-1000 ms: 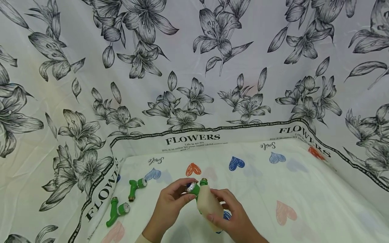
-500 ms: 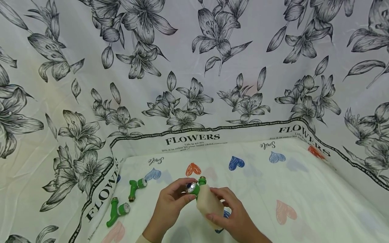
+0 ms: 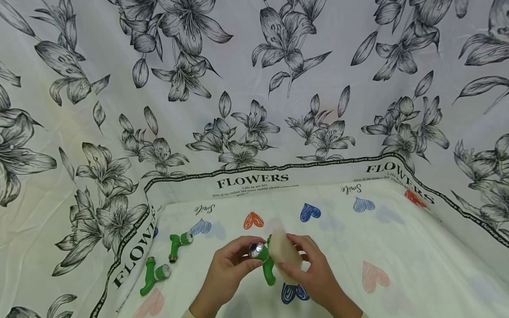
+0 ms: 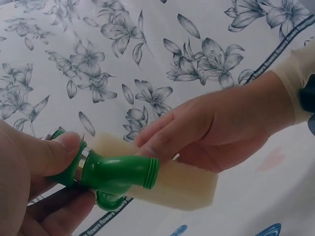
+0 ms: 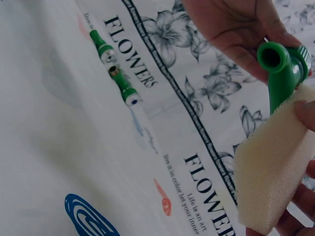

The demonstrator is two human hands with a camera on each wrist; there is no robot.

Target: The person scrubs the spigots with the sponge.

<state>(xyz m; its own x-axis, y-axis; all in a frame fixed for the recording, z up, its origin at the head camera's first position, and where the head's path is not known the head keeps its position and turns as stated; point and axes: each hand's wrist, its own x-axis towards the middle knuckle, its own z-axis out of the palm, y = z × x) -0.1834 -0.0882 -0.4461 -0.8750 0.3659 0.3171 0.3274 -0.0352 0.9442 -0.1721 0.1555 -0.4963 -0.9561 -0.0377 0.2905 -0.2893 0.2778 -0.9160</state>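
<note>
My left hand (image 3: 226, 269) pinches a green plastic tap (image 3: 268, 271) by its silver-rimmed knob, between thumb and fingers. The tap's curved spout points down in the head view, and its threaded end shows in the left wrist view. A cream sponge block (image 3: 284, 256), gripped by my right hand (image 3: 316, 271), lies right against the tap's side. From the right wrist, the sponge (image 5: 273, 167) overlaps the lower part of the tap (image 5: 281, 73), whose round spout mouth faces the camera. Both hands are close together above the cloth.
Two more green taps lie at the left of the cloth-covered table (image 3: 338, 274): a nearer tap (image 3: 150, 278) and a farther tap (image 3: 174, 247). A flower-printed curtain (image 3: 254, 141) rises behind and along both sides of the table.
The sponge has shifted up along the tap, hiding the brass-tipped end and uncovering the green spout. Both hands have moved slightly right, still holding the tap and sponge.
</note>
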